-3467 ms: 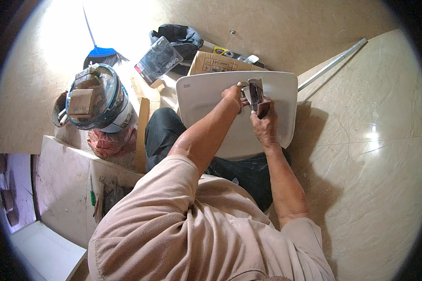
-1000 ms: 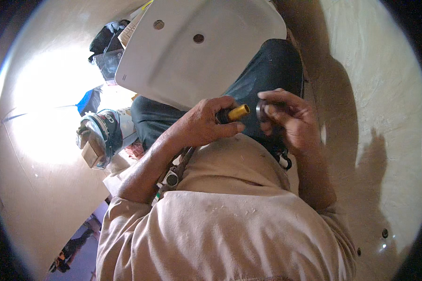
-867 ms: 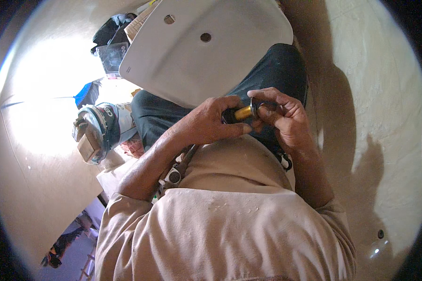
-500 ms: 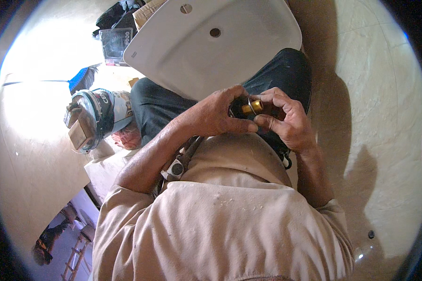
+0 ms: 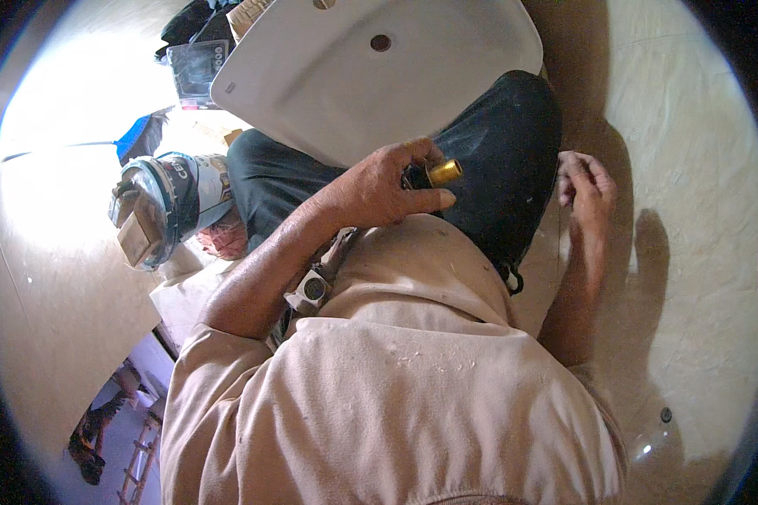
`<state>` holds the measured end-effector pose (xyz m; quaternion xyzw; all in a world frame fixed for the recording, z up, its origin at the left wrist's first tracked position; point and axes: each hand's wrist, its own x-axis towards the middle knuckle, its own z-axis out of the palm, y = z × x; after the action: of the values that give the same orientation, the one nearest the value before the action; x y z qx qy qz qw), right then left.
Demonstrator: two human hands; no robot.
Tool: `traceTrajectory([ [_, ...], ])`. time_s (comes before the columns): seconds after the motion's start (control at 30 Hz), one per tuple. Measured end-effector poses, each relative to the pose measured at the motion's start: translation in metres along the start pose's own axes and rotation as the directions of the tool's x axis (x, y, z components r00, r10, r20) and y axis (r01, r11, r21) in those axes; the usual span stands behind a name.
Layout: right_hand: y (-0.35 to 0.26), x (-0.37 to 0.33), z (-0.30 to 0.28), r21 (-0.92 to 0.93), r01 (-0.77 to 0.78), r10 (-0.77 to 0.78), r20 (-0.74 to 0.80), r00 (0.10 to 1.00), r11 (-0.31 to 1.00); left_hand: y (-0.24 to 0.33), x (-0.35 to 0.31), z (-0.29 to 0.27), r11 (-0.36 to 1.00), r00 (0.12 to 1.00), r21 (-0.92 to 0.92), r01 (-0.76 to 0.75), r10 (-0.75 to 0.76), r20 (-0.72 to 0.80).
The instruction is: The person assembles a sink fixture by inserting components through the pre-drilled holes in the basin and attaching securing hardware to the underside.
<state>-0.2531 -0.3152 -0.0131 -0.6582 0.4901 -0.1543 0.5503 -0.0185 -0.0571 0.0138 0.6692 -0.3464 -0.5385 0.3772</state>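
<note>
My left hand (image 5: 389, 183) is closed around a brass fitting (image 5: 445, 172) with a dark part at its base. The fitting's bare cylindrical end points up and to the right between thumb and forefinger; the rest is hidden in the palm. Out beside my right knee, my right hand (image 5: 589, 187) has its fingers bent inward over the floor. Whatever those fingers may hold is too small or hidden to make out. Just beyond my legs lies a white ceramic washbasin (image 5: 312, 101) with a round drain hole (image 5: 381, 43).
A paint bucket (image 5: 198, 189) with a wooden block (image 5: 137, 237) on top stands left of my knee. Behind it are a blue-headed brush (image 5: 133, 139) and a clear plastic box (image 5: 195, 71). A small dark round piece (image 5: 666, 415) lies on the right-hand floor (image 5: 691, 252).
My right hand has left the fitting and moved right, past my knee. The thin metal ring seen around the brass end is no longer there. My left hand still grips the fitting.
</note>
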Motion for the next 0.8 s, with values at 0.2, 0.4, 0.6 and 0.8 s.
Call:
traceTrajectory([
  [0.2, 0.162, 0.069, -0.052, -0.413, -0.212, 0.146, -0.185, 0.972, 0.885, -0.017, 0.004, 0.001, 0.992, 0.999, 0.124, 0.025, -0.020, -0.040],
  [0.4, 0.343, 0.074, -0.061, -0.735, -0.080, -0.001, -0.109, 0.994, 0.673, -0.002, 0.020, 0.007, 0.973, 0.974, 0.034, 0.226, -0.225, -0.032],
  [0.6, 0.403, 0.071, -0.010, 0.010, -0.043, 0.045, -0.278, 0.959, 0.999, -0.009, 0.022, 0.007, 0.972, 0.970, 0.011, 0.235, -0.233, -0.066],
  [0.8, 0.393, 0.070, -0.009, -0.468, 0.012, -0.055, -0.078, 0.995, 0.884, 0.002, 0.019, 0.006, 0.941, 0.945, 0.083, 0.327, -0.325, -0.044],
])
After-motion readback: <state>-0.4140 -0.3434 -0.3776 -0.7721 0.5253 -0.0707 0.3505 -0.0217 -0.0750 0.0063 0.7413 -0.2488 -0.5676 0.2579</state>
